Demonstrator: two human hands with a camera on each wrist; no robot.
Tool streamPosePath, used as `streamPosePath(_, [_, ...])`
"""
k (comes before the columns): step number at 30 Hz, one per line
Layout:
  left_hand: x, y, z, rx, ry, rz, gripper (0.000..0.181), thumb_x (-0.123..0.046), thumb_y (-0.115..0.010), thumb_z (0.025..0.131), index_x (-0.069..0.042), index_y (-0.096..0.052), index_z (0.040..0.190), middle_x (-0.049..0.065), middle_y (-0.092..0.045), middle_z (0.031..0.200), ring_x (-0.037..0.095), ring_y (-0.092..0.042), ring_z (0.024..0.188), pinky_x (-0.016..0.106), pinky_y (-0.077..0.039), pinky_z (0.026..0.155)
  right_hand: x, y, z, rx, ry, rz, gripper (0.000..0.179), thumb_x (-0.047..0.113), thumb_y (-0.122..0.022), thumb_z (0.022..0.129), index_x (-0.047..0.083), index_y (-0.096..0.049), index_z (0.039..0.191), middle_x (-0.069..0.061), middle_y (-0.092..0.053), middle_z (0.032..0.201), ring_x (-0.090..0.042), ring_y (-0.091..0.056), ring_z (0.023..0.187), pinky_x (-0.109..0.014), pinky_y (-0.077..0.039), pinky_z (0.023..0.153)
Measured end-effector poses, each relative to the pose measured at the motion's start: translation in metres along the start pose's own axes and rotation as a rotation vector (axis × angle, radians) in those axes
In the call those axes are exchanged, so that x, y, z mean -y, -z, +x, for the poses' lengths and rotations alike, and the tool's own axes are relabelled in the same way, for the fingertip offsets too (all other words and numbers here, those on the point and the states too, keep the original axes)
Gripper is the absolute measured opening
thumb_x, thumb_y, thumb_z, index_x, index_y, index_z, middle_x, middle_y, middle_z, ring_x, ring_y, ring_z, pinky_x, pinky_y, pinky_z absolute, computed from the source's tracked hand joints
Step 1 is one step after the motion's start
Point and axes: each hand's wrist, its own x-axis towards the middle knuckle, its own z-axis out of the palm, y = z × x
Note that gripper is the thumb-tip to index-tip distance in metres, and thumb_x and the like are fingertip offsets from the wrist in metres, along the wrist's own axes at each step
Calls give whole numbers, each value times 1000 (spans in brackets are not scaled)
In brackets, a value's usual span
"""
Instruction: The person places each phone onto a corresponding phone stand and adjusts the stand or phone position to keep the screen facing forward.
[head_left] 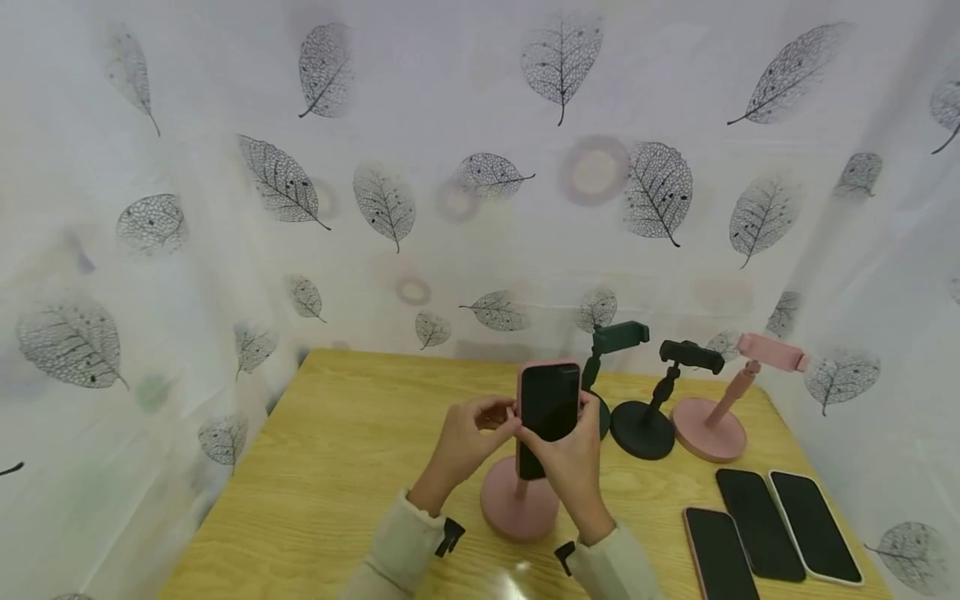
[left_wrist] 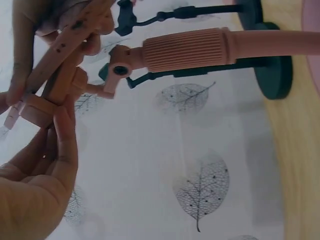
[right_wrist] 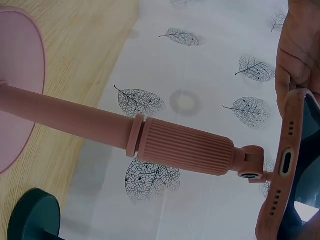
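Note:
A smartphone (head_left: 550, 404) in a pink case stands upright at the head of a pink phone stand, whose round base (head_left: 510, 508) rests on the table. My right hand (head_left: 576, 471) grips the phone, its thumb across the screen. On the phone's left side, my left hand (head_left: 467, 442) pinches the end of the stand's pink clamp (left_wrist: 39, 111) between thumb and fingers. The left wrist view shows the phone leaning against this clamp at a slant. In the right wrist view, the stand's ribbed pole (right_wrist: 185, 145) leads up to a joint behind the phone.
Behind my right hand stand a dark green phone stand (head_left: 621, 336), a black one (head_left: 643, 429) and another pink one (head_left: 708, 429). Three more phones lie at the right: a pink-edged one (head_left: 720, 550), a black one (head_left: 761, 525) and a white-edged one (head_left: 816, 525). A leaf-patterned curtain (head_left: 480, 250) surrounds the wooden table (head_left: 315, 500).

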Motion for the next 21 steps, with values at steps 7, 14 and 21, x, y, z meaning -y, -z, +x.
streamPosePath(7, [-5,1,4,-10,56,13,28,-16,-69,85,2,-68,107,13,-69,87,18,-66,74,17,-53,64,0,3,0,27,13,8,80,20,-85,69,7,-34,129,-11,-49,116,-22,-55,97,-42,-48,85])
streamPosePath(14, [-5,4,5,-22,77,2,26,-17,-70,85,0,-70,104,14,-70,87,15,-66,71,17,-53,64,-2,1,0,24,36,-3,79,22,-85,69,7,-35,128,-10,-49,117,-20,-54,97,-41,-48,86])
streamPosePath(21, [-3,2,7,-35,70,47,23,-15,-69,85,1,-71,101,15,-70,86,15,-65,70,16,-52,64,-1,3,-1,16,63,-27,76,19,-85,68,6,-37,126,-10,-50,119,-19,-56,99,-38,-50,85])
